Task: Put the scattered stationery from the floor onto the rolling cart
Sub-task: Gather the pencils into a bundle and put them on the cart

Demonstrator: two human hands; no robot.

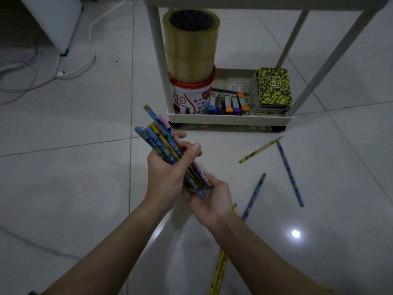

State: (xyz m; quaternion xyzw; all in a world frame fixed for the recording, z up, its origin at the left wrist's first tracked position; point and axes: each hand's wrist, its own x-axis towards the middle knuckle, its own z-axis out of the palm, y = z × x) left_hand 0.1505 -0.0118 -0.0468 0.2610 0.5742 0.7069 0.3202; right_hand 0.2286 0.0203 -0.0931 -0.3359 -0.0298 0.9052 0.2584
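Note:
My left hand [165, 173] is wrapped around a bundle of patterned pencils [158, 135], blue, yellow and pink, held above the floor. My right hand [210, 201] lies palm up under the bundle's lower ends and touches them. More pencils lie loose on the tiles: a yellow-green one [260, 149], a long blue one [290, 174], another blue one [255, 194] and yellow ones [219, 271] partly hidden under my right forearm. The cream rolling cart [229, 119] stands just beyond my hands.
The cart's bottom tray holds a white tub [189, 99] with stacked tape rolls [190, 43] on top, a row of markers [228, 105], one pencil and yellow speckled notebooks [273, 90]. White cables [63, 71] and a white cabinet leg [63, 52] are at the far left.

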